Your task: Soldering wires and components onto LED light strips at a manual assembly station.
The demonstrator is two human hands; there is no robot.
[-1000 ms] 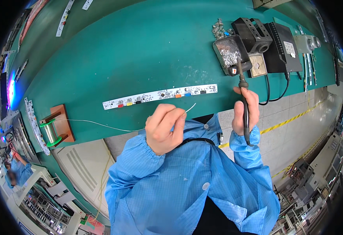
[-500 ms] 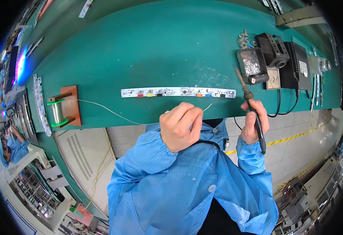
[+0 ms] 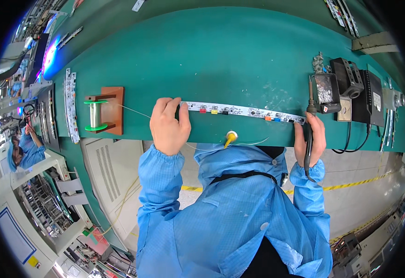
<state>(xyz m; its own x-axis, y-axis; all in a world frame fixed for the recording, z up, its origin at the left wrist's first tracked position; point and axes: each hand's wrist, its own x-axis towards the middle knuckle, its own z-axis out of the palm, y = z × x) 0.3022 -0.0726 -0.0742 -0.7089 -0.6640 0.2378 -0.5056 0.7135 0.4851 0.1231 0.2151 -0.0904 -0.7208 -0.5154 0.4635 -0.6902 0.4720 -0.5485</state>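
Left hand (image 3: 170, 127) gripping white circuit strip (image 3: 242, 110), right hand (image 3: 315, 139) holding soldering iron (image 3: 311, 109) at its right end, black tray (image 3: 330, 109) containing silvery scraps (image 3: 325, 88)

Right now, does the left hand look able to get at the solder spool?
Probably yes: the left hand is at the long circuit board's left end with no tool in it, and only a brown stand and thin solder wire seem to lie between it and the solder spool.
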